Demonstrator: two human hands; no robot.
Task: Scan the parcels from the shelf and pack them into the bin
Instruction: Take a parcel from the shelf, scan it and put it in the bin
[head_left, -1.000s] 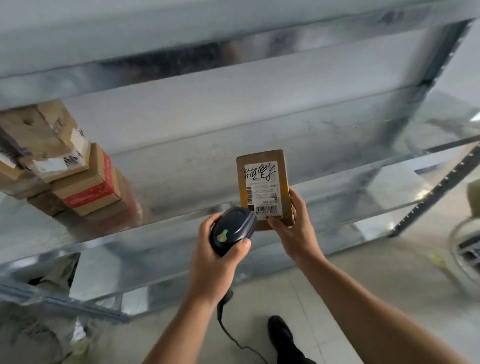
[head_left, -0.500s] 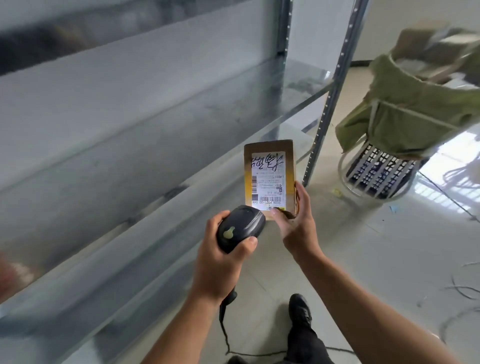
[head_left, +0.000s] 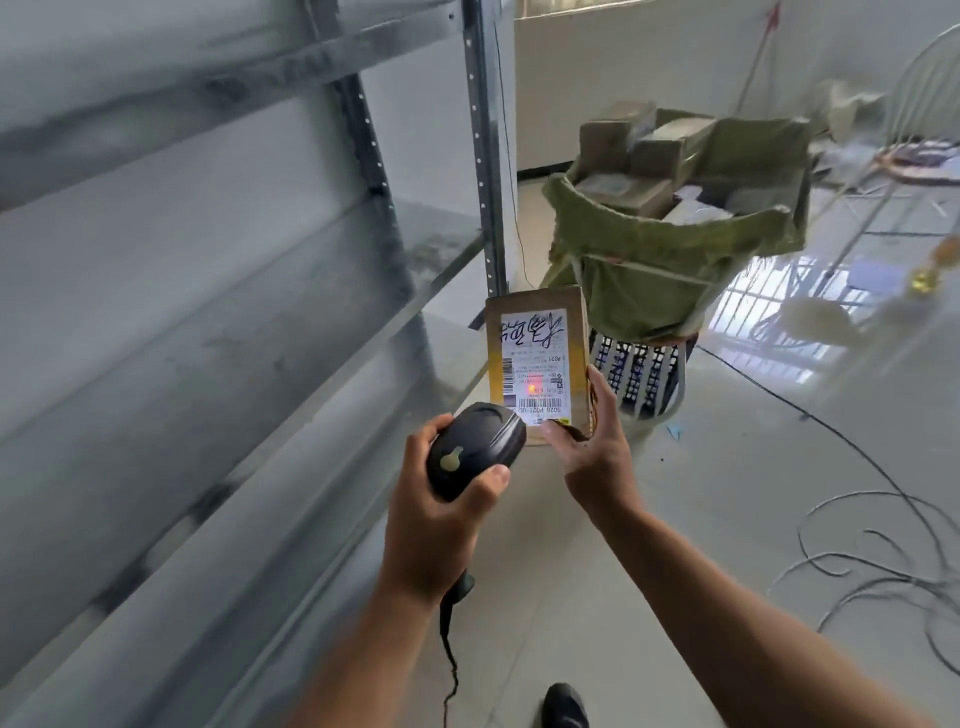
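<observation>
Bin (head_left: 649, 270) nearer now: one parcel (head_left: 537, 358), right hand (head_left: 592, 457); one scanner (head_left: 475, 449), left hand (head_left: 436, 514).

Single wide-angle camera, worn on the head, looks forward and down, close over the person's outstretched forearms. The grey galvanised metal shelf rack (head_left: 208, 312) fills the left of the view. The olive-green cloth-lined wire bin (head_left: 675, 260) stands ahead on the pale tiled floor (head_left: 727, 493).

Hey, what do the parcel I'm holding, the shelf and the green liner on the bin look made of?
Parcel: brown matte cardboard with a white paper label. Shelf: sheet metal, probably galvanised steel, given its grey mottled sheen and punched uprights. Green liner: likely coarse woven fabric or plastic sacking; it drapes limply with ragged edges.
</observation>
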